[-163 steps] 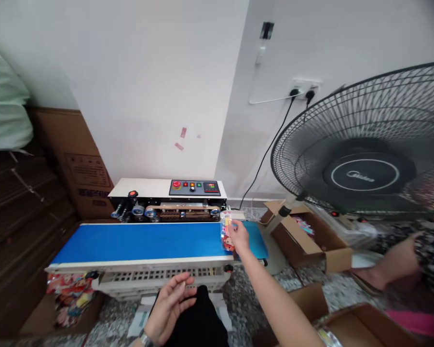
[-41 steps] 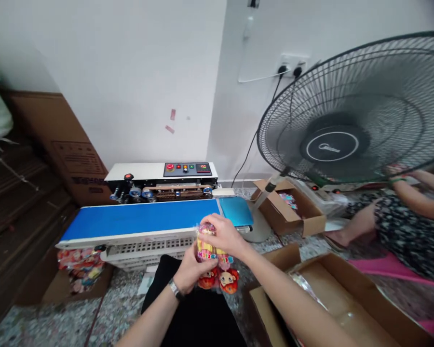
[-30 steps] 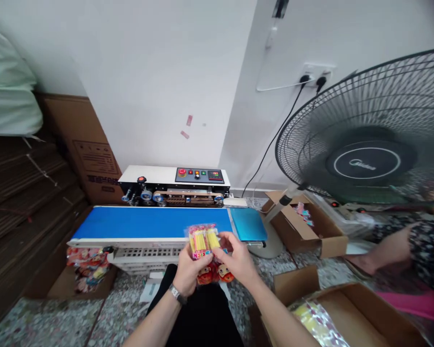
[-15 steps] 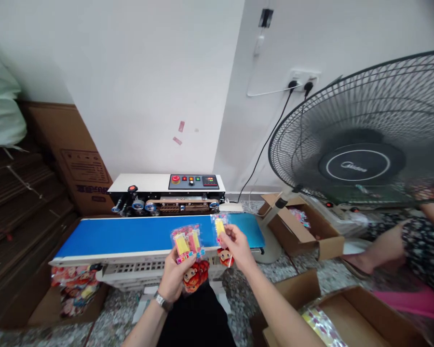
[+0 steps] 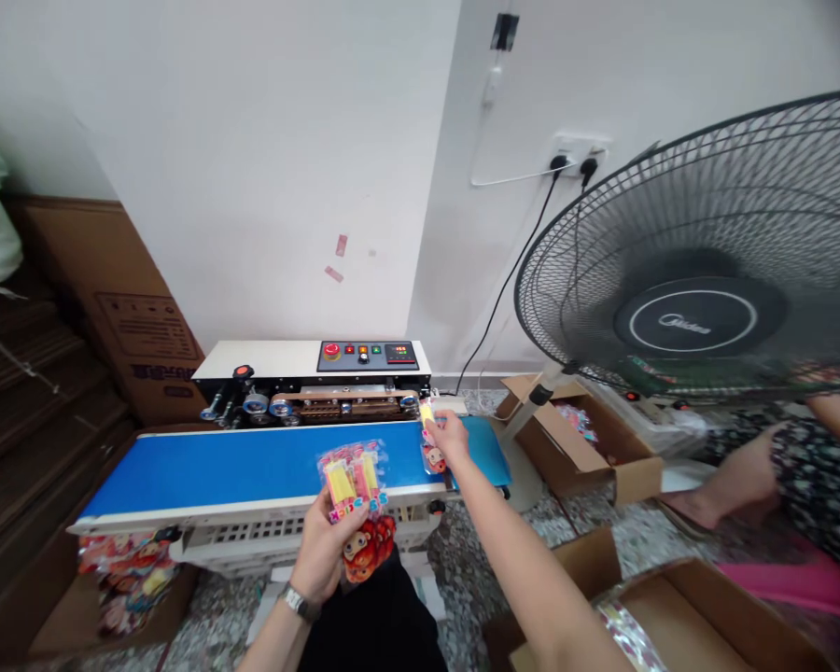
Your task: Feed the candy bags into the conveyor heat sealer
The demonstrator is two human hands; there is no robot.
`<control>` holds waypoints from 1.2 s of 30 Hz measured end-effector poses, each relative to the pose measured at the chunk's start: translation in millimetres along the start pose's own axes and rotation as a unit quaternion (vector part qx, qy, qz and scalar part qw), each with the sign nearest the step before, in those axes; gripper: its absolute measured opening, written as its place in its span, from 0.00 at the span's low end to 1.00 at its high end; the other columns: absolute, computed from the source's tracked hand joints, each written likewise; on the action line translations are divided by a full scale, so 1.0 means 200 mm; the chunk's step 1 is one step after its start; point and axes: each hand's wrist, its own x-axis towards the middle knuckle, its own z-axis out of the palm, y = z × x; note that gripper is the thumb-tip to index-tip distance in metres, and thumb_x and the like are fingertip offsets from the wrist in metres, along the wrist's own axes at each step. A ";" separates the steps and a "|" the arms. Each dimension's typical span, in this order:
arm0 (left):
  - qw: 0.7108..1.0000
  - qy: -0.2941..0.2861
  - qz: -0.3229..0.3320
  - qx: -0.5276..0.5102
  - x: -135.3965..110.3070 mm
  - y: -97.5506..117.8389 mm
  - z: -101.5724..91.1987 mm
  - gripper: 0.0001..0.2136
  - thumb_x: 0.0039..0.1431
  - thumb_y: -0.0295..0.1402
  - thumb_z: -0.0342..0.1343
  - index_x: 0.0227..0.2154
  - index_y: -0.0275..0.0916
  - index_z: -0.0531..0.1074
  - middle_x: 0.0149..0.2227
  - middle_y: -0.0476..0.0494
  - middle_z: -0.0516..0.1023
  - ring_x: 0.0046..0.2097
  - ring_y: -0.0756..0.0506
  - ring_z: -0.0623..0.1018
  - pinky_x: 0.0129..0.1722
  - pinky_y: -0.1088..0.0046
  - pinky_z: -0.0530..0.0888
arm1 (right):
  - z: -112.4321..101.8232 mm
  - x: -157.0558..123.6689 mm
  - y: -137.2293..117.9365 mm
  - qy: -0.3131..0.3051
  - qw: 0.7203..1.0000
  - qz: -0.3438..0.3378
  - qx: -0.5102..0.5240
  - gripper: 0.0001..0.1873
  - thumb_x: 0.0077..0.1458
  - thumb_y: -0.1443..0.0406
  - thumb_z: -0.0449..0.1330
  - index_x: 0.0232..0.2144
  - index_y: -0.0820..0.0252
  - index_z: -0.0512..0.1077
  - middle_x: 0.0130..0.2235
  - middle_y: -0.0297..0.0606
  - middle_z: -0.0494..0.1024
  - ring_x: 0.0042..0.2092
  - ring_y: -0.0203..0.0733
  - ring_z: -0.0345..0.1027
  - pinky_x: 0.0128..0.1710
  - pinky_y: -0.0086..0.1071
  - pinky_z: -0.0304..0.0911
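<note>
Clear pkts (image 5: pixel 365 504) fanned & tilted in L hand (image 5: pixel 324 543): yellow & pink sticks up top, red-haired cartoon heads at btm. Single pkt (image 5: pixel 428 439), same look, in R hand (image 5: pixel 452 437) at R end of blue belt (image 5: pixel 252 467), head end nearer viewer.

In my left grip (image 5: pixel 322 551), the packets (image 5: pixel 368 502) show yellow and pink above red printed figures; the 1 packet (image 5: pixel 431 455) in my right grip (image 5: pixel 452 438) repeats yellow over red. The belt (image 5: pixel 252 467) is plain blue, with a teal plate (image 5: pixel 486 455) at its right end. Beyond its far edge, the casing (image 5: pixel 266 358) is white. The floor (image 5: pixel 220 602) is speckled grey.
</note>
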 end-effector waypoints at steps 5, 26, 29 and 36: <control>1.000 0.006 0.000 -0.026 0.00 0.02 0.02 0.23 0.36 0.28 0.67 0.40 0.36 0.69 0.38 0.40 0.79 0.37 0.43 0.78 0.41 0.65 0.72 | 0.02 -0.11 -0.17 0.006 0.997 -0.036 0.067 0.19 0.50 0.62 0.55 0.45 0.57 0.65 0.39 0.41 0.75 0.39 0.43 0.69 0.37 0.33 0.63; 0.999 0.015 -0.010 -0.047 0.03 -0.02 -0.04 0.31 0.39 0.27 0.65 0.50 0.36 0.63 0.36 0.40 0.79 0.34 0.45 0.78 0.37 0.68 0.72 | -0.13 -0.06 -0.01 0.080 0.995 0.050 -0.018 0.13 0.54 0.62 0.48 0.30 0.60 0.71 0.28 0.38 0.76 0.32 0.41 0.68 0.30 0.28 0.55; 0.999 0.024 0.003 -0.038 0.03 -0.02 -0.03 0.32 0.38 0.26 0.66 0.50 0.37 0.62 0.38 0.40 0.78 0.36 0.44 0.78 0.38 0.68 0.72 | -0.07 0.01 -0.03 0.066 0.996 0.057 -0.023 0.12 0.53 0.65 0.49 0.28 0.60 0.72 0.28 0.40 0.76 0.31 0.42 0.69 0.30 0.28 0.56; 0.998 0.012 0.007 -0.056 0.04 0.00 -0.02 0.24 0.39 0.25 0.65 0.42 0.36 0.67 0.37 0.41 0.78 0.36 0.45 0.78 0.40 0.67 0.72 | -0.04 -0.13 -0.21 0.014 0.995 -0.058 0.083 0.14 0.53 0.62 0.52 0.42 0.59 0.69 0.41 0.41 0.75 0.39 0.41 0.68 0.38 0.31 0.60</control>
